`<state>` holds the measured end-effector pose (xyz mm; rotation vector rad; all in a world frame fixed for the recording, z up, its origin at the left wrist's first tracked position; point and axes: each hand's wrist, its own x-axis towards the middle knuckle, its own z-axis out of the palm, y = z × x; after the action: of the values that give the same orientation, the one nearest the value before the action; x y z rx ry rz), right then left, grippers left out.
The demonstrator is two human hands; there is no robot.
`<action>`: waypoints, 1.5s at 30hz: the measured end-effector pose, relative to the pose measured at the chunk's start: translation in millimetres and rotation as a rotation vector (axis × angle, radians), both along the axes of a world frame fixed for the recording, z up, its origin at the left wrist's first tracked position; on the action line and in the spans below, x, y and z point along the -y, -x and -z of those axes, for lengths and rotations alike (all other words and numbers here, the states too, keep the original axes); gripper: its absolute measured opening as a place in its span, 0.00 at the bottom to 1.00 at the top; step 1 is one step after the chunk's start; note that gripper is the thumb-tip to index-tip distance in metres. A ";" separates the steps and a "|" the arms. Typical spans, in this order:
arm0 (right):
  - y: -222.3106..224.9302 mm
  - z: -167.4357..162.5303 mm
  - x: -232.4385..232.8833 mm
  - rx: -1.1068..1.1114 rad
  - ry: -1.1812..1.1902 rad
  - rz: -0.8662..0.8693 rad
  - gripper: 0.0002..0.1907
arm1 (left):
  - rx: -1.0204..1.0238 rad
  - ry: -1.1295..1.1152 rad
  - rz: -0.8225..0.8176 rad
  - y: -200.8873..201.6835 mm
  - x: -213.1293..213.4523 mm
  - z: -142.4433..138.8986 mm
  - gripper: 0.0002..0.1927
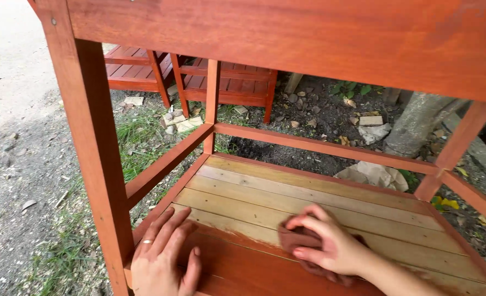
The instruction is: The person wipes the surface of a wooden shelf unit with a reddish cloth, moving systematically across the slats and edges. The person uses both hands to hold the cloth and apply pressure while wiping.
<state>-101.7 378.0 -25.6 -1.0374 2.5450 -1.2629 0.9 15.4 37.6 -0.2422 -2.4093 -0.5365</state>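
A reddish-brown wooden table frame fills the view. Its lower slatted shelf is pale bare wood at the back and stained red-brown at the front. My right hand presses a brown stain-soaked cloth onto the shelf where the stained part meets the bare part. My left hand, a ring on one finger, lies flat with fingers spread on the stained front-left corner of the shelf, beside the table leg.
The stained table top overhangs at the top. Two more red-brown wooden pieces stand on the ground behind. Around lie grass, gravel, stones, crumpled paper and a tree trunk to the right.
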 end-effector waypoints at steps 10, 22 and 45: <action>67.0 -18.7 307.0 -0.136 -0.053 -0.092 0.24 | -0.200 -0.115 0.083 -6.6 9.4 15.2 0.28; 8.9 -45.1 36.7 0.147 -0.237 -0.126 0.22 | -0.190 -0.101 0.061 -3.1 4.5 4.1 0.28; 61.2 -57.6 235.8 -0.137 -0.464 -0.120 0.21 | -0.222 -0.190 0.107 -2.6 8.4 12.2 0.27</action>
<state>-163.0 142.2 32.0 -1.1702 2.6358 -0.5441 3.5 7.0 25.4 -0.3316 -2.1237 -0.7419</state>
